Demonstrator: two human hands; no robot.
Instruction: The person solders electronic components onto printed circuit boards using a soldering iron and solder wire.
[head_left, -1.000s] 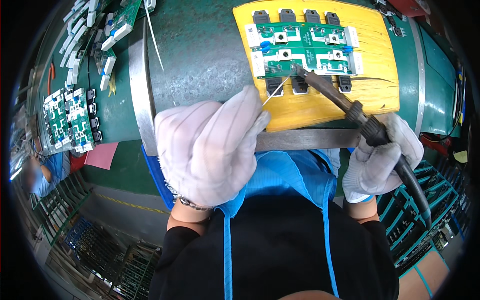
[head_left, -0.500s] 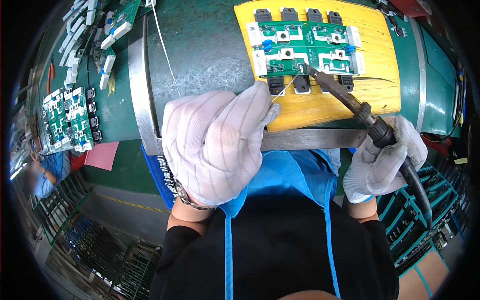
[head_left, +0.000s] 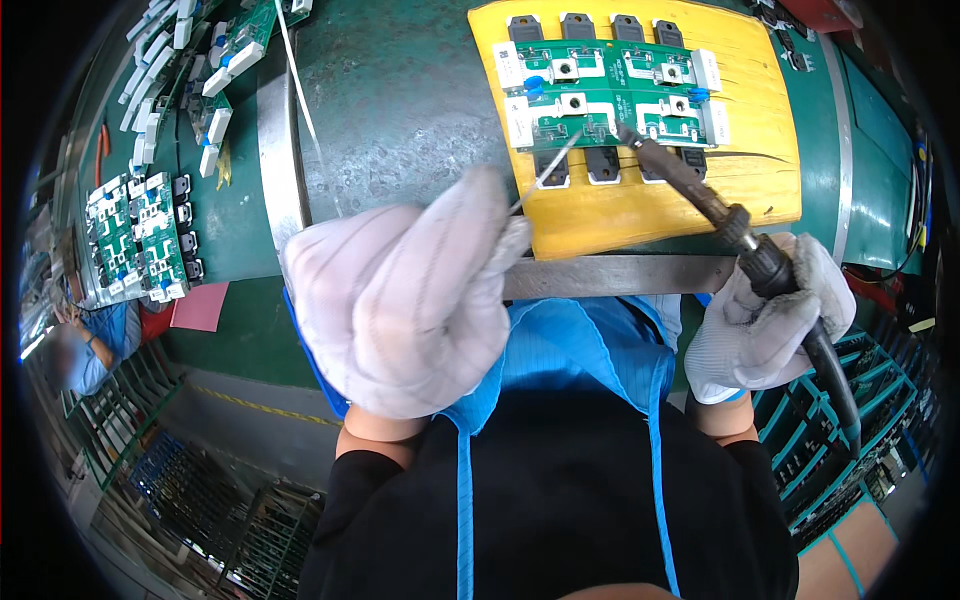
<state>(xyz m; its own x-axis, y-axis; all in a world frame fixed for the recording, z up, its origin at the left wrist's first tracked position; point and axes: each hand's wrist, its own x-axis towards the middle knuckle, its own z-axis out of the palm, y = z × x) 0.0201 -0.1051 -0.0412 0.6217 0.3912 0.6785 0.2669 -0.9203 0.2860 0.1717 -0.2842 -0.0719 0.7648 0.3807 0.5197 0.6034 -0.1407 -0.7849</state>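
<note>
A green circuit board [head_left: 610, 90] with white and black parts lies on a yellow wooden block [head_left: 660, 195] on the green bench. My right hand [head_left: 765, 320], in a white glove, grips a black soldering iron [head_left: 700, 195] whose tip touches the board's lower edge. My left hand [head_left: 405, 300], also gloved, pinches a thin solder wire [head_left: 545, 170] that points up toward the same edge of the board, a little left of the iron tip.
More green circuit boards [head_left: 135, 235] lie at the left of the bench, others [head_left: 215, 60] at the top left. A metal strip [head_left: 620, 275] edges the bench front. A pink card [head_left: 200, 305] lies near the left boards. Another person [head_left: 85, 345] in blue is at far left.
Both hands have shifted slightly up and right in the picture with the view. The iron tip and wire have stayed at the board's lower edge.
</note>
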